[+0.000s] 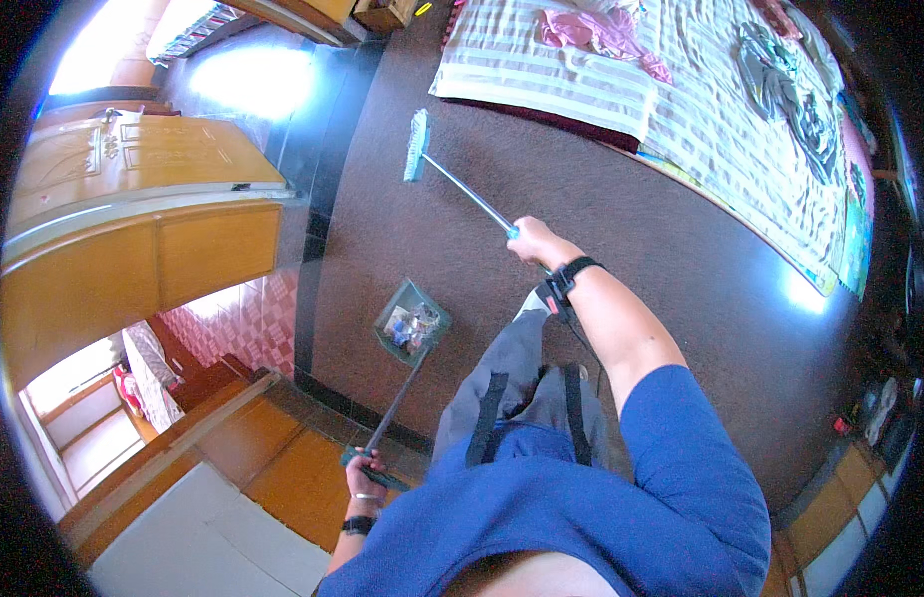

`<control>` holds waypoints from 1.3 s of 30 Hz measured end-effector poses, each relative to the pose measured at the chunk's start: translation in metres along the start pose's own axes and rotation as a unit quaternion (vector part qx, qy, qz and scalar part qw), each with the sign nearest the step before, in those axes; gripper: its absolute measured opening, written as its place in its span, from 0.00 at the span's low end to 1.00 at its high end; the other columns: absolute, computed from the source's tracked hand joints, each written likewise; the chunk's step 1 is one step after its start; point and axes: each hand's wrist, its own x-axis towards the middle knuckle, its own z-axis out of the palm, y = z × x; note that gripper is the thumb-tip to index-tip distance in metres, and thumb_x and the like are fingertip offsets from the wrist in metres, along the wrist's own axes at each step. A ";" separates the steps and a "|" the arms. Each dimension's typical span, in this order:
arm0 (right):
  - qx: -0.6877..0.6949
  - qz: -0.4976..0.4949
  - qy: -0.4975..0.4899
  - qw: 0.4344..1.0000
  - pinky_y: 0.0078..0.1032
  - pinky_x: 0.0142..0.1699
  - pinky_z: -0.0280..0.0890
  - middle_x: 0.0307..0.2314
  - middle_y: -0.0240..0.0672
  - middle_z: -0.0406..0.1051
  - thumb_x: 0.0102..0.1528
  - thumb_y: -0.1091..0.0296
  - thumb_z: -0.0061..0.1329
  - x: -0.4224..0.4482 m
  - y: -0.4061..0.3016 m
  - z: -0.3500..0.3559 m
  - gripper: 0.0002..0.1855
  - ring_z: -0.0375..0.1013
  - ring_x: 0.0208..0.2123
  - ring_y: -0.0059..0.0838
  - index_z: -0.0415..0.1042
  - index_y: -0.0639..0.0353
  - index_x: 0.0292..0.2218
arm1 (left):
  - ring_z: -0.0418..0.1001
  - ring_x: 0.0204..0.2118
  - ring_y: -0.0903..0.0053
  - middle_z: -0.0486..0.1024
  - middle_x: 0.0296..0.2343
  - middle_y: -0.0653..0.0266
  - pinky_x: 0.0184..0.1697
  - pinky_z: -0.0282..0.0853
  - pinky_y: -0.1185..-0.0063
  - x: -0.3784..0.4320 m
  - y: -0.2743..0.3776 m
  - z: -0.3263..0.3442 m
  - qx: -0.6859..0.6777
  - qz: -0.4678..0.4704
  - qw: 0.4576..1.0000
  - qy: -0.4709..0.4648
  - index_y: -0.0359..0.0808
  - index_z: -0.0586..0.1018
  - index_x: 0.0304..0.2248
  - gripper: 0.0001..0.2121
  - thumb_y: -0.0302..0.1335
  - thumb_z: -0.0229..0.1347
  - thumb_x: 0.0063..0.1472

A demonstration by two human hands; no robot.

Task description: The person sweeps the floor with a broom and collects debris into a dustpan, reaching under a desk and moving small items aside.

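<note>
My right hand point(535, 242) is closed around the metal handle of a light-blue broom point(417, 147), which reaches away from me with its bristle head on the brown floor near the bed. Low at the left, my left hand point(366, 472) grips the dark handle of a long-handled green dustpan point(382, 334). The pan lies over the floor left of my feet, and mixed litter point(412, 327) with bits of paper or plastic sits inside it. Broom head and dustpan are well apart. Both of my wrists bear black straps.
A bed point(544, 82) with a striped sheet and crumpled clothes point(596, 33) stands at the upper right. An open wooden door point(156, 153) and wooden panels point(216, 254) are on the left. A dark border strip point(307, 298) edges the floor. A yellow item point(423, 9) lies at the top.
</note>
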 end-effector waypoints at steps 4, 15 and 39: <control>0.018 0.014 0.043 0.999 0.28 0.28 0.63 0.21 0.47 0.67 0.37 0.72 0.41 0.041 -0.025 0.018 0.12 0.69 0.24 0.38 0.66 0.65 0.28 | 0.58 0.13 0.82 0.65 0.20 0.60 0.15 0.58 0.89 0.001 0.015 -0.026 0.002 -0.034 0.999 -0.003 0.41 0.62 0.25 0.11 0.18 0.42 0.37; -0.161 0.160 0.110 0.968 0.34 0.40 0.58 0.33 0.44 0.64 0.46 0.63 0.35 -0.099 0.067 -0.028 0.19 0.64 0.36 0.43 0.60 0.43 0.43 | 0.55 0.13 0.83 0.64 0.21 0.60 0.14 0.55 0.89 -0.015 0.037 0.009 0.083 -0.060 0.994 -0.035 0.41 0.62 0.26 0.12 0.18 0.41 0.38; 0.281 0.470 0.326 0.770 0.21 0.11 0.52 0.09 0.31 0.58 0.48 0.68 0.33 -0.677 0.269 0.216 0.21 0.58 0.08 0.23 0.56 0.48 0.46 | 0.55 0.12 0.85 0.65 0.21 0.61 0.15 0.54 0.89 -0.084 0.091 -0.080 0.276 0.071 0.922 -0.261 0.38 0.62 0.26 0.10 0.20 0.42 0.38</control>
